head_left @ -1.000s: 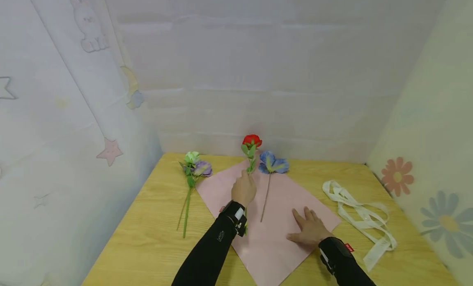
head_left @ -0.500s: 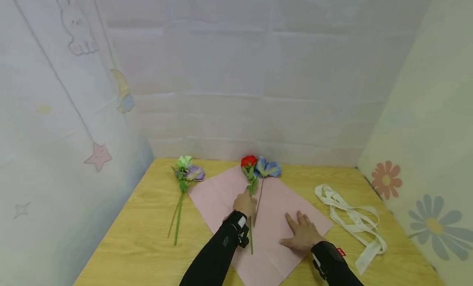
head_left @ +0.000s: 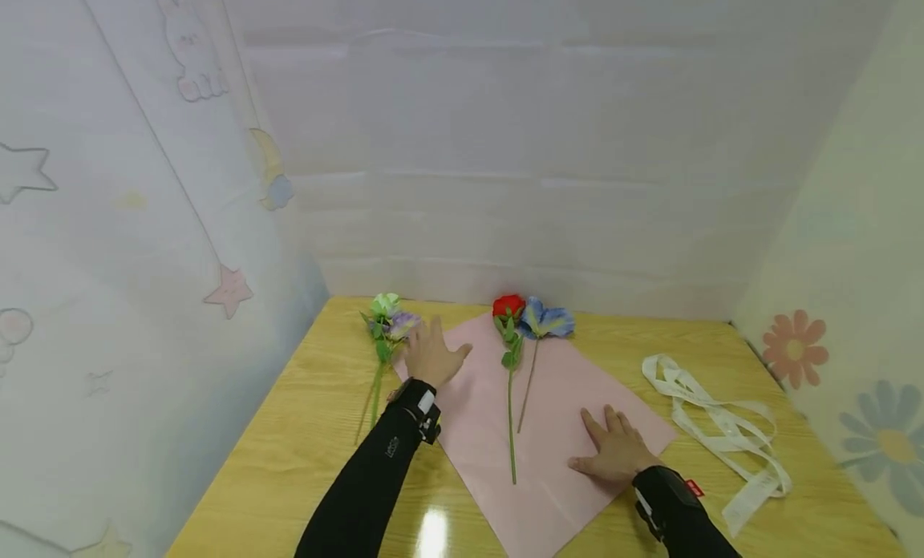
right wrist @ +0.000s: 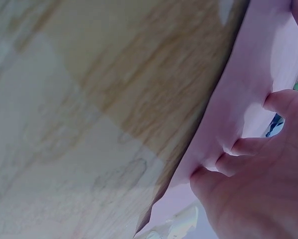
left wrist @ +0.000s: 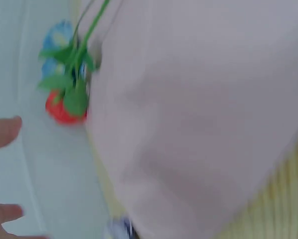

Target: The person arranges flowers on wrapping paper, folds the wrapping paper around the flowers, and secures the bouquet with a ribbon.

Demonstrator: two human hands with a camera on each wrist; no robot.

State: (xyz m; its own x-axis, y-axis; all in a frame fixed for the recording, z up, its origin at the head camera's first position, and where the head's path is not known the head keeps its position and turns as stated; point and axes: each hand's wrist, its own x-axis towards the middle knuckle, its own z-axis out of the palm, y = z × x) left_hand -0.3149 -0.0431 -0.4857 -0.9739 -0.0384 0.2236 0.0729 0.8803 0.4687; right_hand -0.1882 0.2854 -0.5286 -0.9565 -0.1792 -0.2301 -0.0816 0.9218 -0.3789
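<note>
My left hand, fingers spread, hovers over the left part of the pink wrapping paper, close to the purple flower and holding nothing. Fingertips of my right hand press on the paper's right side; in the right wrist view the spread fingers touch it near its edge. A red rose with a green stem lies on the paper, its head at the far corner. Beside it is a blue flower on a thin stem. Left of the paper, a pale green flower lies with the purple one.
A white ribbon lies loosely looped on the wooden table, right of the paper. Printed cloth walls stand at the back and both sides of the table.
My left hand has laid the red rose down beside the blue flower, let go, and moved left toward the purple flower. My right hand has stayed on the paper.
</note>
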